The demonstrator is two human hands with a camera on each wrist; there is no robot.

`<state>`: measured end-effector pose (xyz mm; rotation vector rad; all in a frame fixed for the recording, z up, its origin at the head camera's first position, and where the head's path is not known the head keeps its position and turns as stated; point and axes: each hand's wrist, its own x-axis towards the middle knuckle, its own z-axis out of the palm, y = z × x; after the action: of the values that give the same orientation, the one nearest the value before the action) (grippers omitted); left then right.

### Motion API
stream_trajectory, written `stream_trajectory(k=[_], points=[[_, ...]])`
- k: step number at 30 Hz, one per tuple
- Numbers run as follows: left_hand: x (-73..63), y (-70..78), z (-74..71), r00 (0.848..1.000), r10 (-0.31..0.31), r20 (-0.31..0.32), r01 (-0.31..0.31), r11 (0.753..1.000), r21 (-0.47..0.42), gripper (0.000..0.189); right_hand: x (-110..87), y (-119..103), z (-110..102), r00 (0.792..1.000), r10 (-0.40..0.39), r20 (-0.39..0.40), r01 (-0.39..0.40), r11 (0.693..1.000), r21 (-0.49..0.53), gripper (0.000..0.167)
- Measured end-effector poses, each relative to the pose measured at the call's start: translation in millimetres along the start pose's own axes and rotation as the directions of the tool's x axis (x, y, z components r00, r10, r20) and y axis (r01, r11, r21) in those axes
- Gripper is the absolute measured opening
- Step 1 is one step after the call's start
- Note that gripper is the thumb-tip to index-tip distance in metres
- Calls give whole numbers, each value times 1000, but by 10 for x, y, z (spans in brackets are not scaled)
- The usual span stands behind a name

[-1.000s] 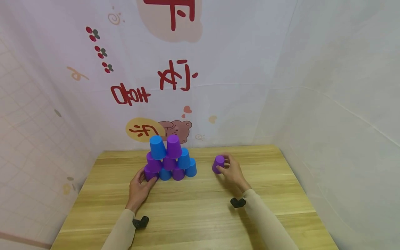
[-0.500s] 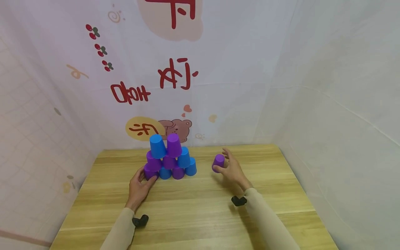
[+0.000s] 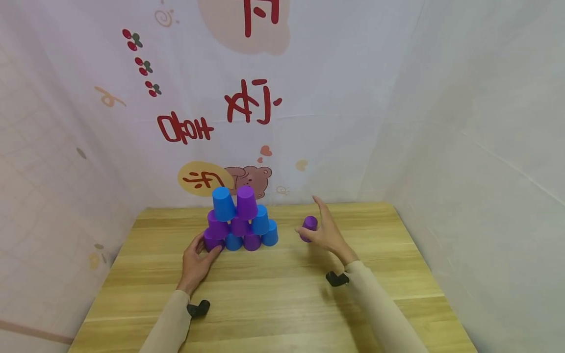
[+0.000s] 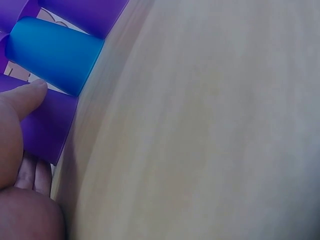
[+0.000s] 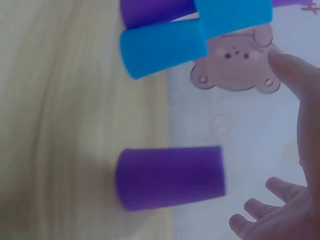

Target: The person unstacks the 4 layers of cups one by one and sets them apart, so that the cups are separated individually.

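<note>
A pyramid of upside-down blue and purple cups stands left of centre, with a blue cup (image 3: 223, 205) and a purple cup (image 3: 246, 203) side by side on top. My left hand (image 3: 195, 262) grips the purple cup (image 4: 47, 122) at the bottom row's left end, thumb on the front and fingers around its outer side. Apart from the pyramid, a single purple cup (image 5: 172, 177) stands upside down on the table. My right hand (image 3: 328, 233) is spread beside that cup; the right wrist view shows a gap between them.
The wooden table (image 3: 273, 304) ends at a white cloth backdrop (image 3: 335, 137) with red characters and a printed bear. Cloth also hangs along the left and right sides. The bottom row's right-end blue cup (image 3: 269, 233) faces the lone cup across bare wood.
My right hand has let go of the lone purple cup, spread its fingers and lifted slightly. The left hand keeps its grip, and the pyramid is unchanged.
</note>
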<state>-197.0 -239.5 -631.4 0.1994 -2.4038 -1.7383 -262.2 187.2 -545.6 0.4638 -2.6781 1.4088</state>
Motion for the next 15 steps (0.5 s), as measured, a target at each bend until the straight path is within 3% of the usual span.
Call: stream_trajectory(k=[15], points=[[-25, 12, -7, 999, 32, -10, -32, 999, 8, 73, 148, -629, -52, 989, -145, -24, 146, 989, 16, 111]])
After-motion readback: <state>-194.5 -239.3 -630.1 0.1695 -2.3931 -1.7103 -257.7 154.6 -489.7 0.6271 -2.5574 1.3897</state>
